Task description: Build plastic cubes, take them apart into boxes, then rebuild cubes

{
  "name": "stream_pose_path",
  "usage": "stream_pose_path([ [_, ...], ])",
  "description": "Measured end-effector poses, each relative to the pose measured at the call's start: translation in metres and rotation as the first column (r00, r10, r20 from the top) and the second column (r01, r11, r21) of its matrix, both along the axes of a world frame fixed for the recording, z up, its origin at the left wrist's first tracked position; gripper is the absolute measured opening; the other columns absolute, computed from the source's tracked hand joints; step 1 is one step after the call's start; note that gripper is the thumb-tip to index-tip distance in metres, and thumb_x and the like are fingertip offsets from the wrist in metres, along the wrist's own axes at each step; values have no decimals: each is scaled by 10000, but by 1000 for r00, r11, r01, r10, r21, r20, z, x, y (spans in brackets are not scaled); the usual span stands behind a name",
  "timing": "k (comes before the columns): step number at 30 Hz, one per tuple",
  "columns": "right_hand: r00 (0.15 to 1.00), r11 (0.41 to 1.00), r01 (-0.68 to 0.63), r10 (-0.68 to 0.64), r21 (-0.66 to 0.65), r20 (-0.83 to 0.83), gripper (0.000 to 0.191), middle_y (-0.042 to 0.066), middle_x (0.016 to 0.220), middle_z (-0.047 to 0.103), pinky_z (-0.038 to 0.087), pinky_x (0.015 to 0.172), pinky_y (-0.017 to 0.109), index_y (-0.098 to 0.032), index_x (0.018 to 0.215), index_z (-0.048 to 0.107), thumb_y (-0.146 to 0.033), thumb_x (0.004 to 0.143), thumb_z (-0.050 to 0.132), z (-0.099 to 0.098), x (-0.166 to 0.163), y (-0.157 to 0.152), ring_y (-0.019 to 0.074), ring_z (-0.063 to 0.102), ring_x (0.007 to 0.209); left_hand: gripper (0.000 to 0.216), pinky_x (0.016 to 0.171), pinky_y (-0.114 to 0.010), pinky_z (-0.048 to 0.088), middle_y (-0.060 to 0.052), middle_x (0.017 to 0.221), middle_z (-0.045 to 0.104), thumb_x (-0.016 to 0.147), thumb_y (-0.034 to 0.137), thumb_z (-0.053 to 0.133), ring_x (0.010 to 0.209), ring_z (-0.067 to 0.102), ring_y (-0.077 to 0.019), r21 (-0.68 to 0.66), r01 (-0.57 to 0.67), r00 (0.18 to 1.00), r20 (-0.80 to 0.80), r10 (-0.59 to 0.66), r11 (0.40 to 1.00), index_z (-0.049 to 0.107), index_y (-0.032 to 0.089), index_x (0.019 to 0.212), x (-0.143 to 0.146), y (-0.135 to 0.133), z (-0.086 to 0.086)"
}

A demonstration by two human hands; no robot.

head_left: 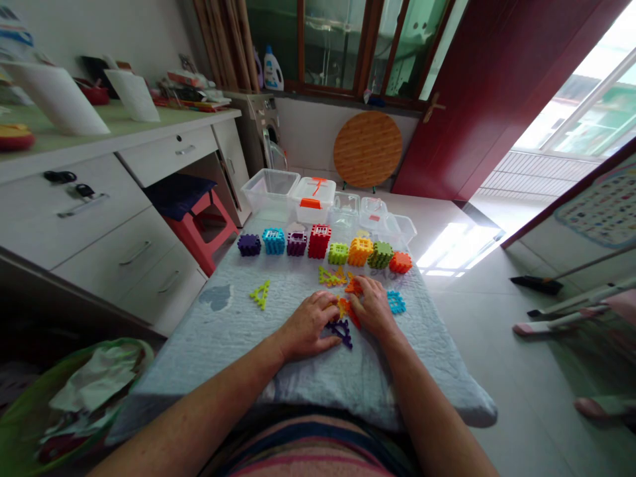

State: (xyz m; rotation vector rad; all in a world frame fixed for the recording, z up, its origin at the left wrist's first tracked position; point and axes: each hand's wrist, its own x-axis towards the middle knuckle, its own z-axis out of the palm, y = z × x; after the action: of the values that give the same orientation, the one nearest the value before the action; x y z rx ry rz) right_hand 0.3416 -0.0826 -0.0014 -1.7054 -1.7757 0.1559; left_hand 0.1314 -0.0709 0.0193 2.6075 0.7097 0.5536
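My left hand (313, 324) rests palm down on the cloth, thumb spread from the fingers. Under its edge lies a dark purple triangular lattice piece (341, 332). Yellow-orange pieces (344, 307) lie at its fingertips, partly covered. My right hand (373, 308) is closed around an orange lattice piece (353, 285), thumb and fingers on either side; more orange shows below the thumb. Right of it lies a blue square frame piece (396, 302). Yellow-green and yellow pieces (332, 276) lie just beyond the hands. A lime triangle (260, 294) sits apart on the left.
A row of lattice block stacks, including a red one (319, 242) and a dark purple one (249, 245), spans the cloth-covered table (233, 358). Behind stand clear plastic bins (271, 192) and a lidded box (314, 195). A pink stool (209, 225) stands left.
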Motion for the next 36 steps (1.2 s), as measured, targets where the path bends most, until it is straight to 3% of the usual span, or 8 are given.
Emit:
stream_pose_path([
  [4, 995, 997, -70, 72, -33, 64, 224, 110, 1153, 665, 429, 970, 420, -214, 1054, 659, -203, 852, 565, 4, -8, -4, 274, 566, 1075, 216, 1079, -461, 404, -105, 1192, 598, 727, 292, 753, 1209, 508, -298, -27, -57, 995, 86, 59, 998, 626, 197, 873, -12, 2, -1],
  [7, 987, 988, -155, 156, -27, 47, 224, 94, 1085, 680, 436, 950, 395, -220, 1044, 654, -164, 847, 564, 6, -11, -5, 257, 576, 1025, 85, 999, -420, 458, -82, 1116, 610, 756, 191, 666, 1110, 557, -256, -78, -181, 967, 166, 192, 980, 592, 201, 796, -25, 10, 1],
  [11, 969, 969, -247, 247, -6, -32, 239, 77, 1004, 683, 457, 894, 362, -212, 1055, 645, -167, 830, 576, 9, -16, -5, 238, 592, 967, 99, 944, -408, 478, -67, 1017, 615, 753, 144, 609, 1019, 583, -238, -91, -328, 912, 230, 340, 940, 583, 201, 829, -37, 23, -2],
  [19, 902, 947, -312, 272, -73, -337, 168, 14, 832, 686, 463, 677, 254, -200, 961, 659, -250, 849, 544, 16, -23, -6, 148, 605, 709, 326, 1049, -458, 419, -104, 1191, 617, 757, 121, 592, 1155, 537, -267, -36, -402, 888, 230, 399, 915, 607, 182, 1077, -31, 34, -17],
  [23, 892, 972, -229, 187, -55, -412, 220, 8, 769, 694, 466, 663, 256, -199, 908, 672, -265, 874, 465, 14, -24, -5, 158, 628, 690, 238, 1069, -460, 394, -100, 1212, 611, 800, 231, 645, 1180, 524, -268, -20, -311, 928, 210, 308, 950, 642, 192, 1034, -28, 30, -9],
  [26, 909, 991, -129, 107, -28, -403, 228, -8, 719, 673, 454, 630, 251, -199, 936, 676, -273, 869, 471, 12, -23, -4, 150, 601, 639, 272, 1006, -451, 429, -104, 1144, 627, 785, 377, 708, 1115, 541, -281, -12, -238, 963, 130, 238, 971, 664, 189, 977, -27, 25, -3],
  [30, 936, 995, -82, 59, -52, -346, 247, -43, 599, 582, 406, 551, 241, -190, 1014, 665, -268, 876, 477, 8, -20, -3, 136, 512, 532, 437, 924, -443, 458, -110, 1051, 653, 764, 472, 727, 1003, 577, -282, -23, -216, 975, 49, 217, 976, 652, 170, 1071, -27, 22, -3],
  [36, 989, 989, -145, 145, -11, -30, 185, 74, 933, 703, 454, 844, 335, -206, 923, 669, -151, 819, 526, 8, -16, -2, 225, 609, 904, 562, 919, -416, 494, -100, 1095, 616, 697, 360, 805, 1026, 595, -268, -167, -244, 960, 98, 263, 955, 599, 179, 1187, -28, 19, -3],
])
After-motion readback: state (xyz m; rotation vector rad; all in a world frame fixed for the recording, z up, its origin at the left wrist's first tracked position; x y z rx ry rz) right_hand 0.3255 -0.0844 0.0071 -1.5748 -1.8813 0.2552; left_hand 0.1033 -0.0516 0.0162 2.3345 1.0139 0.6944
